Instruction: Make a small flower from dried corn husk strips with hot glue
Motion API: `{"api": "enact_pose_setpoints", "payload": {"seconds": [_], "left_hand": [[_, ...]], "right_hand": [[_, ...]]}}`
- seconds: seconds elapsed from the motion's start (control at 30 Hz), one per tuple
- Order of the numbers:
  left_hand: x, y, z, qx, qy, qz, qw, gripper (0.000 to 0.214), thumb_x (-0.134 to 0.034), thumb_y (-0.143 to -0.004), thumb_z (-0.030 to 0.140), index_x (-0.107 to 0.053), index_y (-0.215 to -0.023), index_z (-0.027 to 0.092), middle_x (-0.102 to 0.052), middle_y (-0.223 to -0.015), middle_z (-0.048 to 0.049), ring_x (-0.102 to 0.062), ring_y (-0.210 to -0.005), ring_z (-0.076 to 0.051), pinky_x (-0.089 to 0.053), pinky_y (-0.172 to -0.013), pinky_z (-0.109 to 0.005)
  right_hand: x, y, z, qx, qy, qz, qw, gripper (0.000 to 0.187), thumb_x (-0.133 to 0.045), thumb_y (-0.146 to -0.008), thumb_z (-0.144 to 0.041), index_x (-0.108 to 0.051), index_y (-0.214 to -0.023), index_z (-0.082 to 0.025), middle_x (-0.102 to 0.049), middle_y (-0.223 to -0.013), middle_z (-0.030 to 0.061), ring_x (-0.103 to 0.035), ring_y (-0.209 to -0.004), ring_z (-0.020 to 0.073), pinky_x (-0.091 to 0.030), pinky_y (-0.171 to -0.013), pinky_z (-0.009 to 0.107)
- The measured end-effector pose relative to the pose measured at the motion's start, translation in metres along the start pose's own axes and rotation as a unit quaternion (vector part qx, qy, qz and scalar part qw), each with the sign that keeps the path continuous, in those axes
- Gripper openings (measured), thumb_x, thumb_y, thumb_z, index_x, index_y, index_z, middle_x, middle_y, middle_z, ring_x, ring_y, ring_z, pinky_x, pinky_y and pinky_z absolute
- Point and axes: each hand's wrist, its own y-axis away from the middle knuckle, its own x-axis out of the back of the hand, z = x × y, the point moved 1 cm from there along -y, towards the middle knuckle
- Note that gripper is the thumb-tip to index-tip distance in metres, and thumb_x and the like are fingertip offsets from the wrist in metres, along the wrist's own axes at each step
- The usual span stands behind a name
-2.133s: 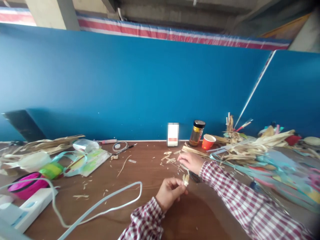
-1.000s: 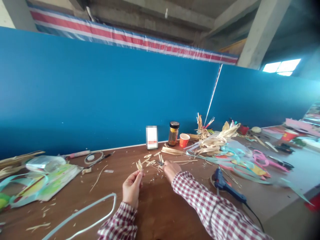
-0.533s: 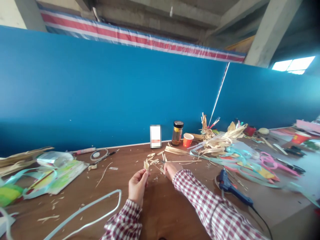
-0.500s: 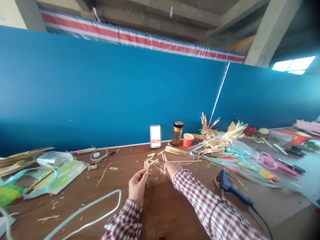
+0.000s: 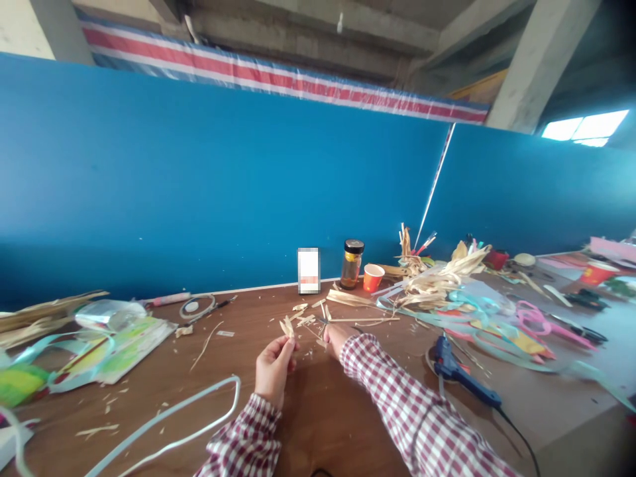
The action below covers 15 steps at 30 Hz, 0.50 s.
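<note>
- Our left hand [image 5: 274,366], nearly closed, pinches a pale forked piece [image 5: 287,326]
- Our right hand [image 5: 338,336] curls beside scattered pale scraps [image 5: 305,320]; we cannot tell what it grips

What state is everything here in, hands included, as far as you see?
Left hand: shut, pinching a pale dry piece.
Right hand: back towards camera, grip hidden.
Jar: upright, lid on.
Red cup by the jar: upright, uncovered.
Blue glue gun: lying down, cord attached; on or off unclear.
Pink scissors: lying down, open or shut unclear.
</note>
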Motion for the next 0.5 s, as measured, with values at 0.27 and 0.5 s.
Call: {"api": "enact_pose_setpoints", "payload": {"seconds": [0.27, 0.5], "left_hand": [[-0.002, 0.002, 0.000, 0.004, 0.002, -0.009, 1.000, 0.040, -0.074, -0.056, 0.042, -0.062, -0.077, 0.010, -0.062, -0.061, -0.0014, -0.042, -0.038, -0.004, -0.030, -0.037, -0.017], [-0.001, 0.000, -0.002, -0.028, -0.041, 0.016, 0.999, 0.040, -0.073, -0.055, 0.045, -0.064, -0.075, 0.011, -0.063, -0.060, -0.0014, -0.044, -0.037, -0.006, -0.032, -0.036, -0.019]], "right_hand": [[0.004, 0.016, -0.010, 0.001, 0.042, -0.021, 0.999, 0.014, -0.056, -0.069, -0.010, -0.063, -0.074, -0.021, -0.062, -0.084, 0.0016, -0.056, -0.072, 0.0156, -0.034, -0.062, 0.025], [0.008, 0.020, -0.014, 0.002, 0.037, -0.028, 0.999, 0.013, -0.060, -0.066, -0.010, -0.062, -0.071, -0.021, -0.065, -0.076, 0.0006, -0.059, -0.075, 0.0181, -0.034, -0.062, 0.026]]}}
